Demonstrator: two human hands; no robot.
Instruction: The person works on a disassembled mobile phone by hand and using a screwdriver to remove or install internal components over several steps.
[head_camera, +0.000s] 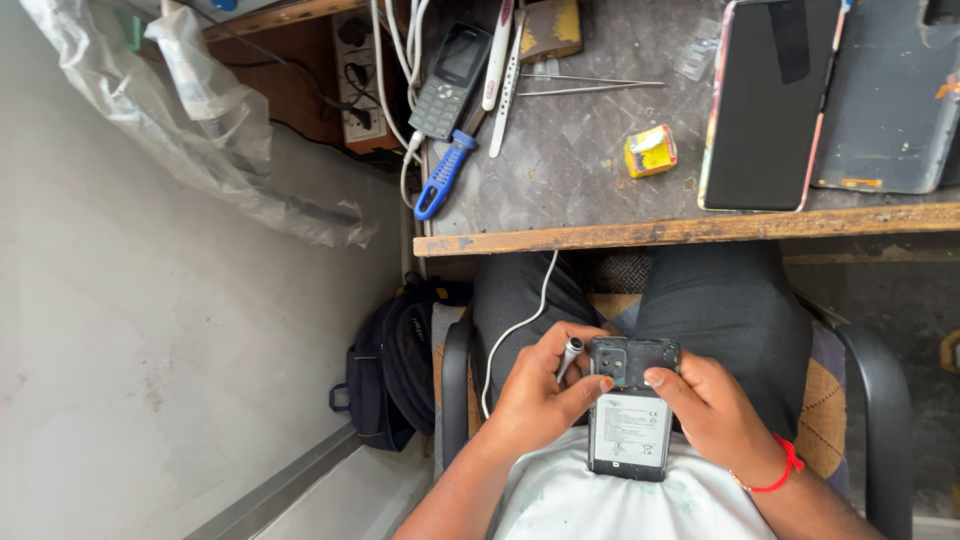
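Both hands grip an opened phone (632, 420) (back cover off) over the lap, the left hand (540, 395) also clasping a metal tool (570, 355), the right hand (715, 410) pressing its upper edge.

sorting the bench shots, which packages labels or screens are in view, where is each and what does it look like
White label: rectangular, on the opened phone held by the left hand and right hand.
Small box: yellow and red, mid bench.
Keypad phone: grey, dark screen, bench's left end.
Smartphone: large black blank screen, right of the box.
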